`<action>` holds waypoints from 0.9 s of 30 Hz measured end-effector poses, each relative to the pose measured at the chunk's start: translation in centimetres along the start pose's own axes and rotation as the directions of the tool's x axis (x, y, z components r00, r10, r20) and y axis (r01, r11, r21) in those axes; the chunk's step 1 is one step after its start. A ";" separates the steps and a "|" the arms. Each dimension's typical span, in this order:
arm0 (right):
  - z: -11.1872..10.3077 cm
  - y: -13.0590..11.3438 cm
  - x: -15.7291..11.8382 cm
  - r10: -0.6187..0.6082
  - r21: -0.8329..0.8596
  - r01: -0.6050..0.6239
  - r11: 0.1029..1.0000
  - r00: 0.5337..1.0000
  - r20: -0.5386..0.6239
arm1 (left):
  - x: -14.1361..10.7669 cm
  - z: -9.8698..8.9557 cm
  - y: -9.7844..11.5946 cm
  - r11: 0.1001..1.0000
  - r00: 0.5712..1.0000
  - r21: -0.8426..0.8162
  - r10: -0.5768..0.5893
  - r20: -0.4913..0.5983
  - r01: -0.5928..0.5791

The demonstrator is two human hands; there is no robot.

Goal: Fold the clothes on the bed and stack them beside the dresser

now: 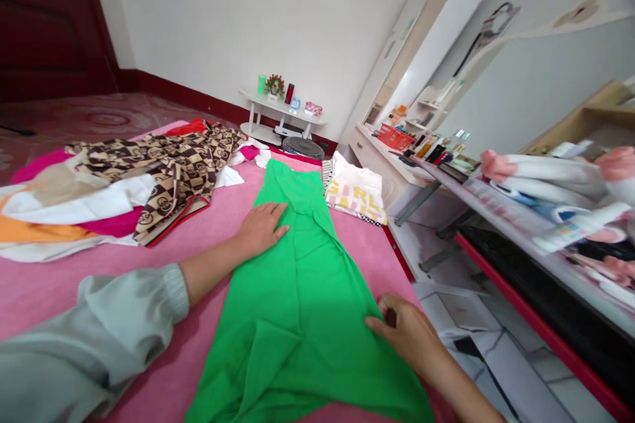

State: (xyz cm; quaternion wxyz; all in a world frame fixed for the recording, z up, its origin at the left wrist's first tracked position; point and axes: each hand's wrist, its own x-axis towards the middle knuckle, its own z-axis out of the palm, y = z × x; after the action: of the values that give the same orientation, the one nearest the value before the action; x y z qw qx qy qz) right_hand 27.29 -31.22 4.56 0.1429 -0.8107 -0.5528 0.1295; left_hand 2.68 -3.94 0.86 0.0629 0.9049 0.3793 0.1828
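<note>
A bright green garment (317,304), dress-like with a narrow far end and a wider near end, lies lengthwise on the pink bed cover (278,175). Creases run across it, and a loose flap is folded over near its lower left. My left hand (262,228) rests flat on its upper left part, fingers stretched out. At the right edge, my right hand (404,327) has its thumb over the cloth and its fingers curled by the hem, gripping the edge. The fingertips there are partly hidden.
A folded white printed T-shirt (354,188) lies beyond the green garment. Left is a pile with a brown checked garment (183,165). A white dressing table (364,145) and a cluttered glass shelf (501,211) line the right side. A low white stand (282,109) is at the wall.
</note>
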 end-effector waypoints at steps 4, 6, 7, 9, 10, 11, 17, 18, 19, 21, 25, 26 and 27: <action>-0.2 0.5 -0.7 -0.026 0.216 0.017 0.976 0.999 0.037 | 2.0 -1.5 0.3 0.986 0.999 0.161 0.033 0.016 -0.035; -0.6 -0.1 -0.8 -0.033 0.379 0.014 0.925 0.999 0.043 | 3.6 -2.0 0.4 0.980 0.998 0.197 0.030 0.047 -0.039; -0.8 -0.7 -0.8 -0.038 0.451 0.010 0.892 0.998 0.053 | 4.4 -2.1 0.5 0.981 0.997 0.192 0.025 0.072 -0.038; -1.3 -1.9 -1.0 -0.058 0.563 0.000 0.826 0.995 0.086 | 5.8 -2.0 0.5 0.988 0.993 0.153 0.011 0.119 -0.029; -1.4 -2.6 -1.1 -0.072 0.608 -0.009 0.794 0.991 0.108 | 6.4 -1.9 0.5 0.991 0.991 0.129 0.004 0.133 -0.022; -1.5 -3.2 -1.2 -0.089 0.647 -0.021 0.763 0.987 0.137 | 6.9 -1.8 0.5 0.994 0.991 0.108 0.000 0.135 -0.015; -1.7 -5.3 -1.7 -0.174 0.787 -0.113 0.607 0.947 0.270 | 9.1 -2.3 0.6 0.999 0.998 -0.001 -0.048 0.043 0.048; -1.9 -5.8 -1.8 -0.194 0.804 -0.113 0.584 0.942 0.273 | 9.6 -2.6 0.5 0.996 0.998 -0.053 -0.065 0.027 0.066; -2.1 -6.3 -1.8 -0.209 0.814 -0.112 0.570 0.938 0.275 | 10.2 -2.9 0.4 0.988 0.996 -0.126 -0.086 0.013 0.087; -2.3 -7.5 -2.0 -0.221 0.812 -0.101 0.575 0.936 0.274 | 11.1 -3.3 -0.1 0.944 0.990 -0.302 -0.137 -0.007 0.129; -0.8 -9.3 -2.3 -0.264 0.790 -0.088 0.607 0.915 0.306 | 11.9 -3.4 -1.3 0.825 0.974 -0.535 -0.227 -0.022 0.181; 0.2 -9.5 -2.3 -0.286 0.788 -0.098 0.608 0.898 0.333 | 11.7 -3.2 -1.7 0.793 0.968 -0.576 -0.252 -0.016 0.197; 1.2 -9.6 -2.2 -0.306 0.783 -0.114 0.612 0.878 0.367 | 11.5 -2.9 -2.1 0.759 0.960 -0.614 -0.278 -0.006 0.216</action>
State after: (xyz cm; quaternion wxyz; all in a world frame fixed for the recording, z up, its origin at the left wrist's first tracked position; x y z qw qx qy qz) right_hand 17.80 -29.88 7.11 0.3525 -0.5770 -0.5007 0.5406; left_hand 7.58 5.61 6.29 0.3552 0.7684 0.4191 0.3283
